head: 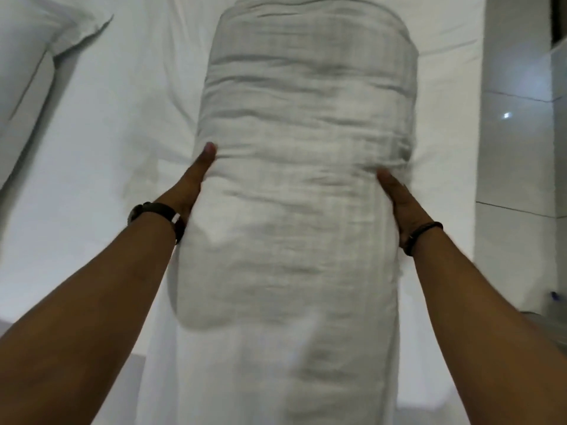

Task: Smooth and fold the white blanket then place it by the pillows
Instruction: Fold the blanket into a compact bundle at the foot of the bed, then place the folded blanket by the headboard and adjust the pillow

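Note:
The white blanket (303, 167) is folded into a long thick bundle that runs away from me down the middle of the bed. My left hand (191, 182) presses against its left side, thumb on top and fingers hidden under the cloth. My right hand (399, 200) grips the right side the same way, fingers tucked out of sight. The near end of the bundle hangs toward me and looks blurred. A white pillow (33, 72) lies at the far left, apart from the blanket.
The white bed sheet (122, 118) shows on both sides of the bundle. The bed's right edge meets a glossy tiled floor (518, 142). A watch sits on my left wrist and a dark band on my right.

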